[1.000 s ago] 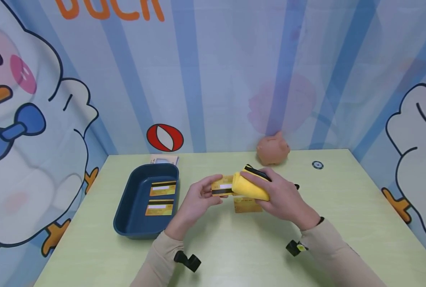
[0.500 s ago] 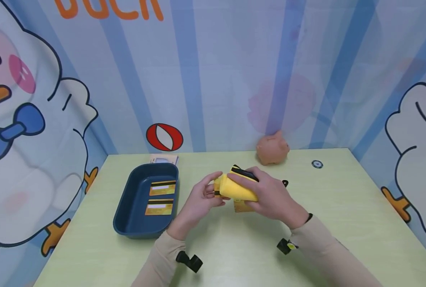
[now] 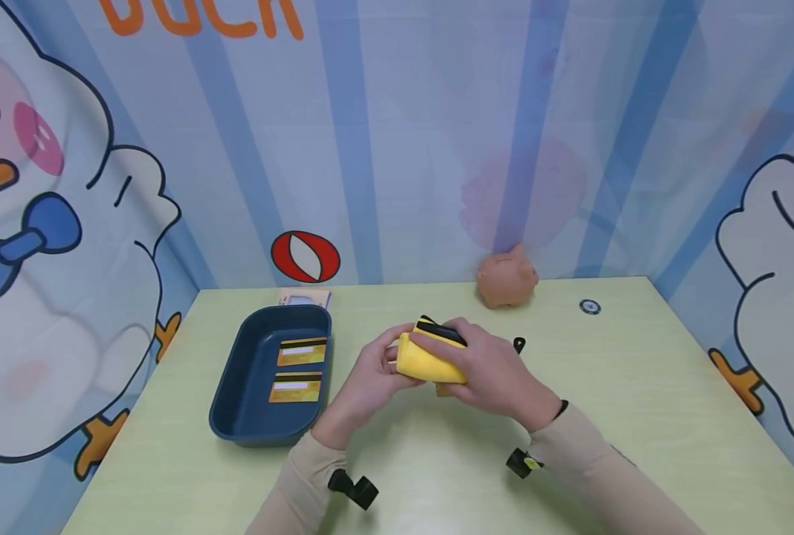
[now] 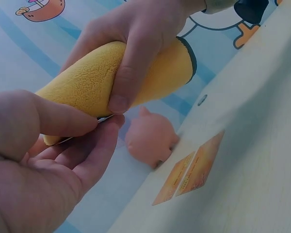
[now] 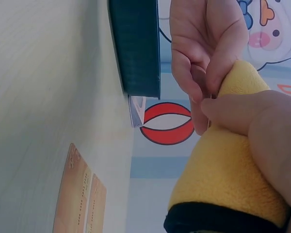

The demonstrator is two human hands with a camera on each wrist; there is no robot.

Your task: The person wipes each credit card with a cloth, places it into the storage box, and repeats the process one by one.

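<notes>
Above the table [image 3: 611,386], fuzzy black-edged yellow cloth [image 3: 424,362]

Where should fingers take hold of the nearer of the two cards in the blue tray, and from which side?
Probably its left short edge, coming from above and the left. The nearer card is thin and appears to lie flat in the blue tray; its right edge is close to the wall, while bare floor to its left should leave fingers room.

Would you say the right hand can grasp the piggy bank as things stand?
Probably not yet: the right hand grips the yellow cloth, though the way to the piggy bank looks free.
</notes>
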